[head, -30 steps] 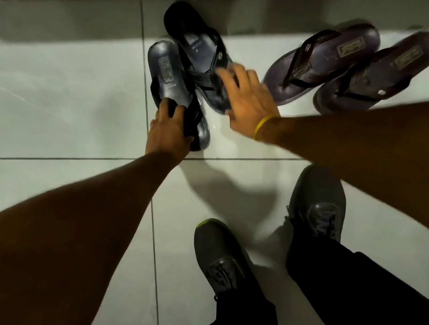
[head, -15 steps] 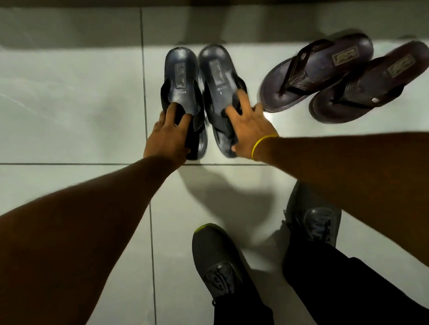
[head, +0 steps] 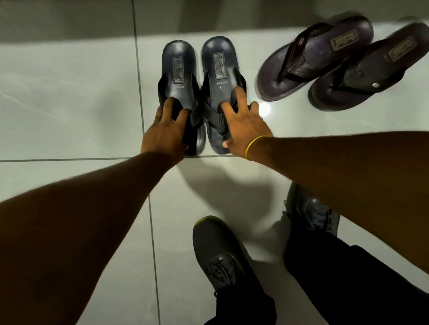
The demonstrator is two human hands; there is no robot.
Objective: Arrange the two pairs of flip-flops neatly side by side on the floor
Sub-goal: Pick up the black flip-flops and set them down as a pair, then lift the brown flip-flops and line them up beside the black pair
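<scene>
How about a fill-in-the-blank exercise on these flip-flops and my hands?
The yellow band circles the ____ wrist. The left hand and right hand each rest on one flip-flop of the dark pair, which lies to the ____ of the brown pair. The floor holds ____ flip-flops in all.
Missing words: right; left; four.

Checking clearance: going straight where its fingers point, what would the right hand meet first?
The right hand rests on the right-side blue flip-flop, so its strap first; beyond the heel, seemingly only floor.
</scene>
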